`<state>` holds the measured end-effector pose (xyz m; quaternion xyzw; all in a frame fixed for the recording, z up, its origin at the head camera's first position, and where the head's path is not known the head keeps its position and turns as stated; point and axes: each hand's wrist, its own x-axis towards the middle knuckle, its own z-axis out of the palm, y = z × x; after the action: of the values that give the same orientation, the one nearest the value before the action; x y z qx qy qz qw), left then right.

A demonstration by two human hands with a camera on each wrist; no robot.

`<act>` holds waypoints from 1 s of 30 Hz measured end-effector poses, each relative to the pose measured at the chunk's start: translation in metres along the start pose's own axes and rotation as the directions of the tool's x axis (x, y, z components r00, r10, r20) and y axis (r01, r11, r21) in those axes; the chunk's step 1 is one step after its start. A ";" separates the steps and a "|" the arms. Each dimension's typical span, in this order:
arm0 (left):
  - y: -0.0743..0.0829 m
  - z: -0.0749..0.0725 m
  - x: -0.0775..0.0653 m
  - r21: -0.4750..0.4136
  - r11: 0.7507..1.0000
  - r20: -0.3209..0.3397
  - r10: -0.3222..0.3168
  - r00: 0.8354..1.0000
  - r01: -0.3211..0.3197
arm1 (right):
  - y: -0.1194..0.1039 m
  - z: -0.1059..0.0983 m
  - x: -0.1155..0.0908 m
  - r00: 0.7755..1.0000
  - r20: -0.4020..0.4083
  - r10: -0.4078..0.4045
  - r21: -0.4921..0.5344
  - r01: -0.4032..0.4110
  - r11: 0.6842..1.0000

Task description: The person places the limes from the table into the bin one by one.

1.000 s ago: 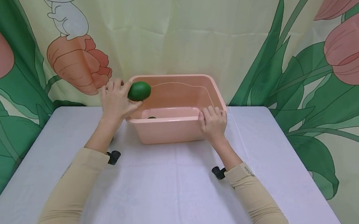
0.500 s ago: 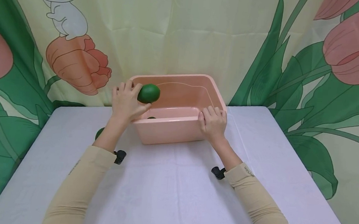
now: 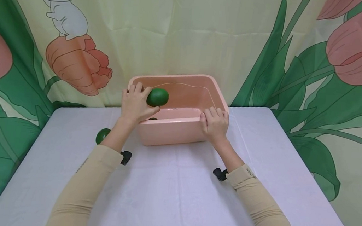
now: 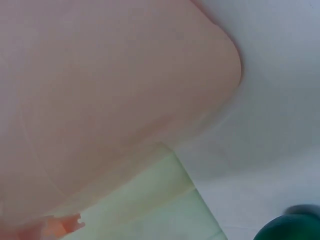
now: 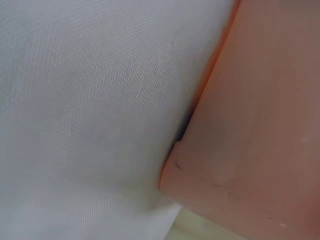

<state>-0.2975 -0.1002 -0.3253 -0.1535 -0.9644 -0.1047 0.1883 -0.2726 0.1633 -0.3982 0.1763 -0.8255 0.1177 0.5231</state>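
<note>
A pink plastic basin (image 3: 173,128) stands on the white-covered table. At its left end my left hand (image 3: 134,104) holds a smooth green oval fruit (image 3: 157,97) between thumb and fingers, above the basin's opening. My right hand (image 3: 215,123) grips the basin's front rim near the right corner. Just over the front rim shows a sliver of another green thing (image 3: 153,118), mostly hidden inside. A second green oval fruit (image 3: 102,136) lies on the table, partly behind my left forearm. Neither wrist view shows fingers; the basin's wall (image 5: 260,125) fills much of the right one.
White cloth covers the table (image 3: 161,196), which reaches back to a printed curtain (image 3: 174,31) close behind the basin. In the left wrist view the fruit on the table (image 4: 292,227) appears at the lower right corner.
My left hand has moved right with the green fruit, from the basin's left edge to farther over its opening. The fruit on the table has come into sight. My right hand stays put.
</note>
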 end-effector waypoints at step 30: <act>0.003 0.010 0.009 0.020 1.000 0.182 -0.022 0.983 0.018 | -0.001 0.001 0.000 1.000 -0.004 0.014 0.008 -0.014 1.000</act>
<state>-0.3075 -0.0928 -0.3307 -0.1509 -0.9800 -0.0832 0.0999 -0.2734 0.1622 -0.3990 0.1723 -0.8251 0.1251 0.5233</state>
